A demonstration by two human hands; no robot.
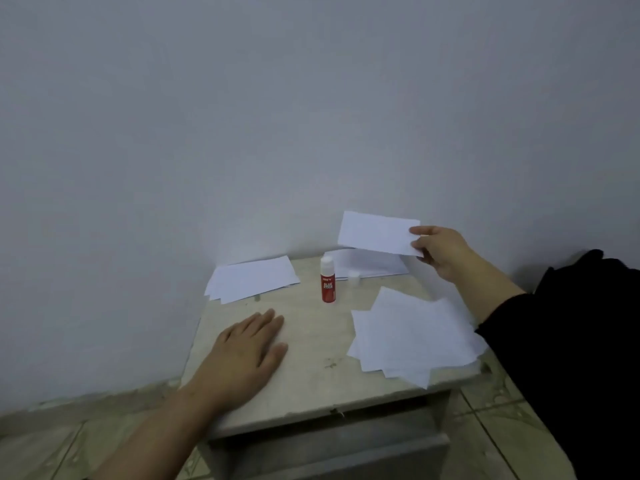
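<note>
Fingers of the right hand (441, 251) pinch a white envelope (377, 233); left hand (247, 344) rests flat, fingers straight, on the table (311, 341).

The white lettering on the red plastic glue stick (328, 287) is too blurred to read; the small translucent cap (353, 276) beside it shows only faintly; the flat pile of white paper (377, 268) lies partly behind the held white envelope (375, 233); the black fabric sleeve (571, 341) covers a corner of the loose white sheets (412, 337) and runs off the right edge.
</note>
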